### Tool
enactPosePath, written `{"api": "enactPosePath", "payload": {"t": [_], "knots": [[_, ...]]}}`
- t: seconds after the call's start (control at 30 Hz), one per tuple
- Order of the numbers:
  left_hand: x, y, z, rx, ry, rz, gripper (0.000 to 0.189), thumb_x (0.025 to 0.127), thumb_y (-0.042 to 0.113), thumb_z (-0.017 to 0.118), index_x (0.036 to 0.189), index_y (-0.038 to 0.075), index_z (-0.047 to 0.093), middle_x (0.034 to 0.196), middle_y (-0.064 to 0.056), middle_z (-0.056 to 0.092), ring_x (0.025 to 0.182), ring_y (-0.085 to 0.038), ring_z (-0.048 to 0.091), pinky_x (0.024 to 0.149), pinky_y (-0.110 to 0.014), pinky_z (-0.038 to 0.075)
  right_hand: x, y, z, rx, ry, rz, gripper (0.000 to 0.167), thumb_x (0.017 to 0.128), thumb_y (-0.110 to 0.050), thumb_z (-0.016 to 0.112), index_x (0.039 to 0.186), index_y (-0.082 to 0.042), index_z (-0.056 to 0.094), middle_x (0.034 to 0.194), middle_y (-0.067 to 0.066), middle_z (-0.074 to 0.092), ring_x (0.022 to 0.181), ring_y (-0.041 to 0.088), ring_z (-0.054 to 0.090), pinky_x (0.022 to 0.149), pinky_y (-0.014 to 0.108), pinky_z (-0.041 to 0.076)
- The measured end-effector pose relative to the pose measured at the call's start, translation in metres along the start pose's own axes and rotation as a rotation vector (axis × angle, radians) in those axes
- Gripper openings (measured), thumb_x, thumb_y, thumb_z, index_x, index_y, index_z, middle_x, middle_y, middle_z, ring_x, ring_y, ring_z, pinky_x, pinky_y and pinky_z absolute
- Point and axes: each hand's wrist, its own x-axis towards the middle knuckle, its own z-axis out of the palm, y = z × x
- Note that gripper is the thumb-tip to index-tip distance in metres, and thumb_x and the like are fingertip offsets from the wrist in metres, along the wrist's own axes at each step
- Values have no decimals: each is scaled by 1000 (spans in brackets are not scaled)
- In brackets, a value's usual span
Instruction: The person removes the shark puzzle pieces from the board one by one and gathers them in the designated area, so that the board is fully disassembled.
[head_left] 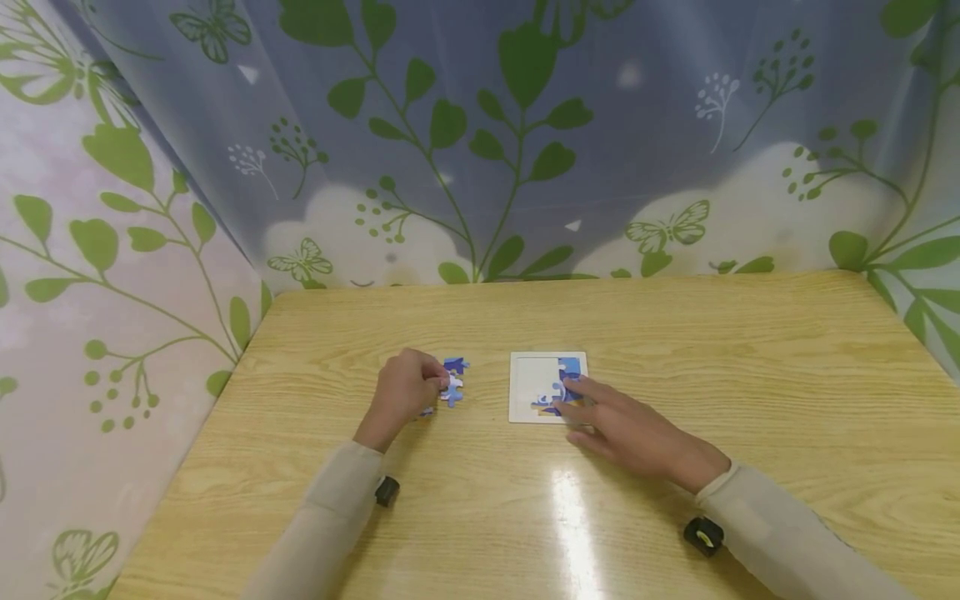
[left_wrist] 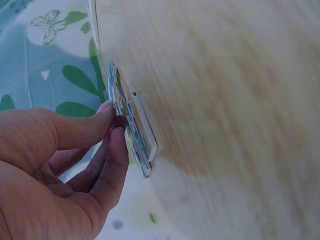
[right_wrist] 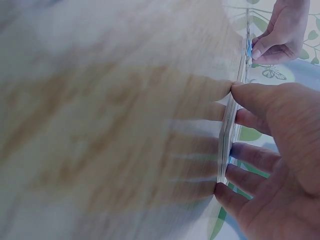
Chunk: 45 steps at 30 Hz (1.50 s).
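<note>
My left hand [head_left: 405,390] is at the left of the table among loose jigsaw puzzle pieces [head_left: 454,393] in blue and white. Thumb and index finger pinch a puzzle piece at the edge of this group; in the left wrist view the left hand [left_wrist: 75,165] partly hides it. To the right lies a square white puzzle tray [head_left: 514,392], with joined blue and orange pieces [head_left: 572,367] along its right and lower sides. My right hand [head_left: 637,432] rests with fingers spread over the tray's right edge. In the right wrist view its fingertips [right_wrist: 234,150] touch the tray's edge.
The wooden table [head_left: 712,350] reaches back to a blue curtain [head_left: 637,108] printed with leaves and butterflies. A pale patterned curtain [head_left: 150,275] hangs along the left edge. A light reflection shows on the table in front of the tray.
</note>
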Motion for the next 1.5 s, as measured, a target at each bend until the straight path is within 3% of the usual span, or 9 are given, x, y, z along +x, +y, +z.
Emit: {"api": "enactPosePath", "payload": {"t": [0.33,0.77,1.0,1.13,1.27,1.5], "knots": [[-1,3,0,20,3,22,6,90,9,77,86,6,80,82,-3,76,67,-14,63,63,-34,51,0,1,0,-3,7,-7,41,99,-18,67,134,3,62,150,30,42,139,46,40,111,54,37],[-1,6,1,-5,-31,2,6,91,8,75,91,5,80,87,-4,76,77,-17,68,69,-34,57,-1,0,0,-6,2,-12,42,99,-18,67,135,3,60,151,30,42,139,46,40,111,55,37],[-4,21,8,-29,-29,75,7,89,5,77,94,1,79,94,-9,77,94,-25,72,84,-40,58,-1,0,-1,-5,9,-13,41,99,-18,67,134,2,62,150,30,42,139,47,40,111,55,37],[-5,30,18,-37,-66,106,8,89,4,77,96,0,78,96,-10,76,95,-25,72,83,-39,59,-1,-1,-1,-5,16,-20,40,99,-17,67,133,2,63,150,31,43,138,47,41,110,57,37],[-4,41,29,-5,-104,146,4,89,6,77,92,4,79,89,-5,76,85,-19,70,76,-35,58,-2,-1,-1,6,14,-15,40,99,-17,67,133,2,63,150,30,42,138,47,41,110,57,37],[-3,63,43,-26,-174,207,5,90,8,77,94,5,79,91,-5,76,86,-19,70,77,-33,57,-1,0,-2,-11,15,-20,39,98,-17,68,132,2,63,149,30,44,138,47,42,109,56,39]]}}
